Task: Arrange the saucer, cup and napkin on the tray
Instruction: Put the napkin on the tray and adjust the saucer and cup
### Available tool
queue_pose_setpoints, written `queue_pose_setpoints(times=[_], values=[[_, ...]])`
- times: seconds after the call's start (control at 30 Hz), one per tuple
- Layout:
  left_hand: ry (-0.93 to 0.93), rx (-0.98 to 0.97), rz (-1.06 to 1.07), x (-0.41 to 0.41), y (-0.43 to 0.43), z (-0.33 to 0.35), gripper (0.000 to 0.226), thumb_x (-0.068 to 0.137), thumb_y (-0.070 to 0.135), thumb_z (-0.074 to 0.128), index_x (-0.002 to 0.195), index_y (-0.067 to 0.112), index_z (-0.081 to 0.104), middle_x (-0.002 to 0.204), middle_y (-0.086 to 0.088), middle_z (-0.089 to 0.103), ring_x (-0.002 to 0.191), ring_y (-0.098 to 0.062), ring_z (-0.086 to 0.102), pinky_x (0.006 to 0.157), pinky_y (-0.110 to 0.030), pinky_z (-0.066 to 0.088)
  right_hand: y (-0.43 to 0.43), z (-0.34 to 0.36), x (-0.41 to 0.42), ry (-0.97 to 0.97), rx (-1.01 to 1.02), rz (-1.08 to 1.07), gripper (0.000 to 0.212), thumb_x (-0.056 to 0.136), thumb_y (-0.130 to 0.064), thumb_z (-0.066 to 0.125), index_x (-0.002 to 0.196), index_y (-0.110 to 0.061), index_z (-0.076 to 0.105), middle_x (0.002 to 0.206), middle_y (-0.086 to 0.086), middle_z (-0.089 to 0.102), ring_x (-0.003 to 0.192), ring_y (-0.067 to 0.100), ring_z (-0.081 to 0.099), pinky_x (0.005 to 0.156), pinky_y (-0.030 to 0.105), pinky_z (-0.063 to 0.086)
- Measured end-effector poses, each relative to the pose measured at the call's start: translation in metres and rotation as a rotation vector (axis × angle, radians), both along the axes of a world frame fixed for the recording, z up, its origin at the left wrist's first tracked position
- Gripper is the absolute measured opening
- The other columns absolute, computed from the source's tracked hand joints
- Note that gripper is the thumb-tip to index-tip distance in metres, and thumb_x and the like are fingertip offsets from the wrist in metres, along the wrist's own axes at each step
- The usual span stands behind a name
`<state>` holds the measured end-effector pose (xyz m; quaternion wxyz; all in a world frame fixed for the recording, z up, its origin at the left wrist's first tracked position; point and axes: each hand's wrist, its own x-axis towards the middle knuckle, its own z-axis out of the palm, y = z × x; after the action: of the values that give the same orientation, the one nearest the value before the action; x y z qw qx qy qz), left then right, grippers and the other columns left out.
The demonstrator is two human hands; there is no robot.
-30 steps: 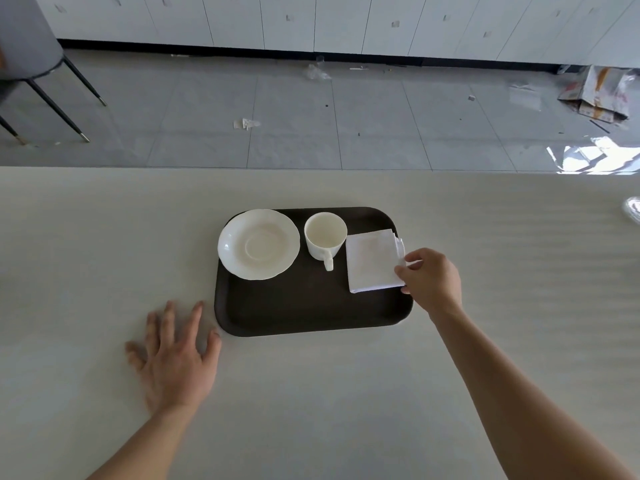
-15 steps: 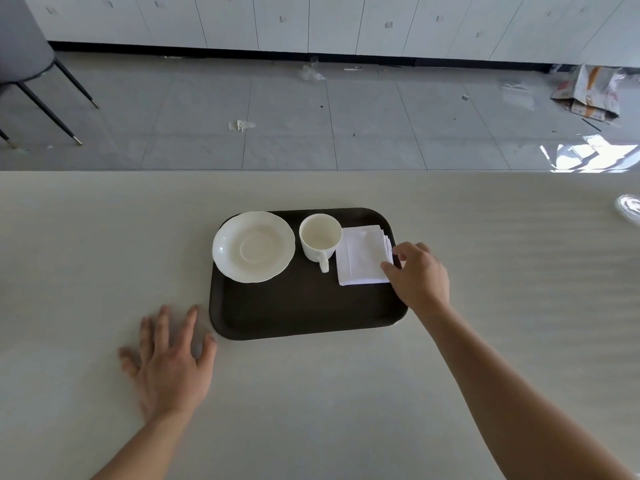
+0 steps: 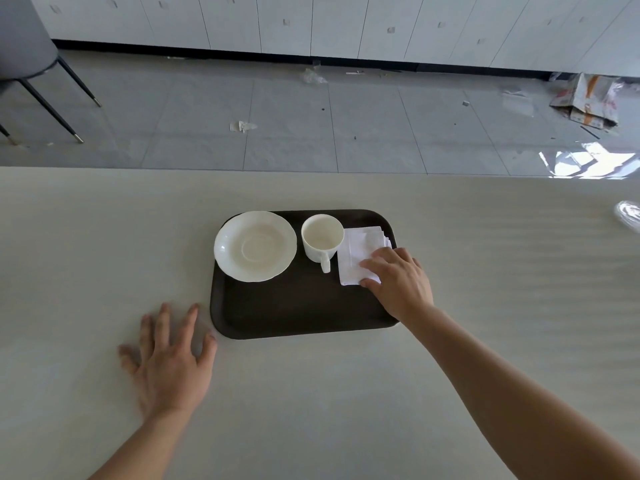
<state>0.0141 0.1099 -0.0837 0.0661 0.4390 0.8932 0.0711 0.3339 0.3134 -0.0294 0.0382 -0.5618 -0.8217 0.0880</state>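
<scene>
- Head view looks down on a pale table (image 3: 485,271) with a dark brown tray (image 3: 298,306) at the centre of the frame.
- On the tray's upper left sits a white saucer (image 3: 255,246) – empty, its left rim reaching over the tray's edge.
- Just right of the saucer, apart from it, stands a white cup (image 3: 322,242), upright and empty, with its handle pointing toward the bottom of the frame.
- A folded white napkin (image 3: 356,251) lies flat in the tray's upper right corner, its left edge just beside the cup; whether the two touch cannot be told.
- Right hand (image 3: 401,282) reaches in from the lower right and rests fingers-down on the napkin's lower right part – the fingers are loosely bent and pressing on the cloth, not closed around it.
- Left hand (image 3: 169,362) lies flat on the table at lower left of the tray, fingers spread and holding nothing; its thumb tip sits just beside the tray's lower left corner.
- Beyond the table's far edge, in the upper part of the frame, is a grey tiled floor (image 3: 294,126) with scattered bits of litter, and chair legs (image 3: 62,98) at the upper left.
</scene>
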Motion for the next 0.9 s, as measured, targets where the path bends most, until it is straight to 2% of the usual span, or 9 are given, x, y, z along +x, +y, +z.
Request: queue_pose_setpoints(times=[0.27,0.43,0.9], values=[[-0.002,0.023,0.002,0.001,0.0,0.001,0.067,0.085,0.062,0.029,0.146,0.04,0.042,0.162,-0.005,0.03,0.151,-0.029,0.017,0.116,-0.062,0.011,0.007,-0.002,-0.004,0.005,0.015,-0.014,0.031,0.091,-0.039,0.064,0.12,-0.03,0.068,0.131,-0.004,0.059,0.12,0.026,0.048,0.098,0.038,0.041],[0.001,0.013,0.001,0.0,0.0,-0.001,0.067,0.085,0.063,0.028,0.147,0.041,0.041,0.162,-0.005,0.029,0.152,-0.028,0.015,0.116,-0.061,0.01,0.007,-0.002,0.001,0.006,0.009,0.034,0.045,0.081,-0.046,0.074,0.121,-0.028,0.066,0.133,-0.003,0.058,0.121,0.029,0.048,0.097,0.041,0.042],[0.006,-0.004,0.007,-0.002,-0.001,-0.003,0.064,0.085,0.063,0.031,0.145,0.043,0.041,0.162,-0.004,0.03,0.151,-0.027,0.017,0.116,-0.061,0.011,0.031,-0.003,-0.006,0.051,-0.056,0.024,0.044,0.087,-0.037,0.071,0.127,-0.02,0.062,0.143,0.003,0.051,0.126,0.032,0.043,0.101,0.043,0.043]])
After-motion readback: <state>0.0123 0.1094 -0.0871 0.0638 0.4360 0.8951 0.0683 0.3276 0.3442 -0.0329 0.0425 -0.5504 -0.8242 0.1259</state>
